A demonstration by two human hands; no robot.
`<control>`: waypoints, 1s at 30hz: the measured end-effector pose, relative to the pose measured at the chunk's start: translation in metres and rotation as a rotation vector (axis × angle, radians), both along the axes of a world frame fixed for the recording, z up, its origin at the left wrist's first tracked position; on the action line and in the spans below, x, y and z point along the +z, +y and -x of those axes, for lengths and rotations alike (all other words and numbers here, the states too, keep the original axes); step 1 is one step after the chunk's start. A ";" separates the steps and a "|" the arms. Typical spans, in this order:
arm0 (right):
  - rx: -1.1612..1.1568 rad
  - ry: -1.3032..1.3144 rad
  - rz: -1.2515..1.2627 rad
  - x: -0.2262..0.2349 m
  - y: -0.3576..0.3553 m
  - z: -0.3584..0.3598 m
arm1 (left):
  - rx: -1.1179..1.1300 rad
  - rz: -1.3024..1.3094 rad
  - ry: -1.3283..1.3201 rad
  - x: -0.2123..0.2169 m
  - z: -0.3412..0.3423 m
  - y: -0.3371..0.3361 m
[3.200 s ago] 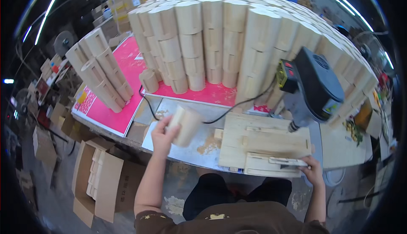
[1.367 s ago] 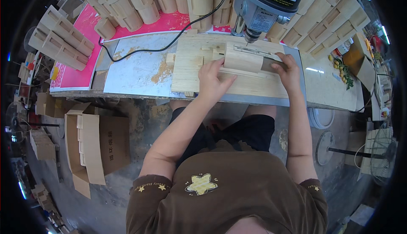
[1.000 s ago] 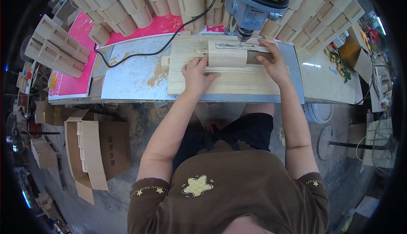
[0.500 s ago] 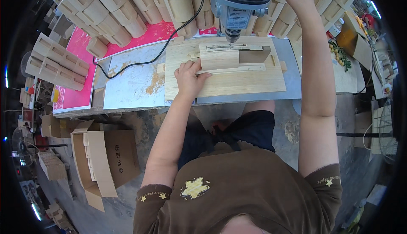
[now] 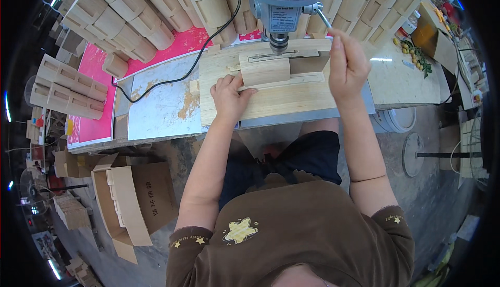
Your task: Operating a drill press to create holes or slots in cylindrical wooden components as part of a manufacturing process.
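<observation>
A bench drill press stands at the top middle, its chuck just above a pale, rounded wooden block. The block lies in a wooden jig board, and a slotted metal strip runs along its upper side. My left hand grips the block's left end, fingers behind and thumb along the front edge. To the right of the drill, my right hand is closed around the feed lever, which is pulled down toward me. Whether the bit touches the wood cannot be seen.
Stacks of rounded wooden blocks line the back of the bench, with more at the left. A black cable crosses the bench top. On the floor stand an open cardboard box and a white bucket.
My right hand has come down and toward me from the top edge, pulling the lever. The chuck looks slightly lower against the block. My left hand stays on the block.
</observation>
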State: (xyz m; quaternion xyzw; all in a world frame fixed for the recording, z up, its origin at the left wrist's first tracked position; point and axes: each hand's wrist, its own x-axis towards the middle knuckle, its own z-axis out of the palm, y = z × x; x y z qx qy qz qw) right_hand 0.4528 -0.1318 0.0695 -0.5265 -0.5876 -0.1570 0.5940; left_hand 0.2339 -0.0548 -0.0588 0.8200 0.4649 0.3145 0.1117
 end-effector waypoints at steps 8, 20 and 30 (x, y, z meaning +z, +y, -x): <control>0.077 0.038 -0.071 -0.065 0.021 -0.010 | -0.010 -0.002 -0.033 -0.003 -0.002 0.001; -0.035 0.077 0.269 0.106 0.077 -0.033 | -0.021 -0.033 -0.072 -0.007 -0.032 -0.005; -0.053 0.073 0.188 0.091 0.048 -0.030 | -0.046 -0.052 -0.068 -0.004 -0.035 -0.004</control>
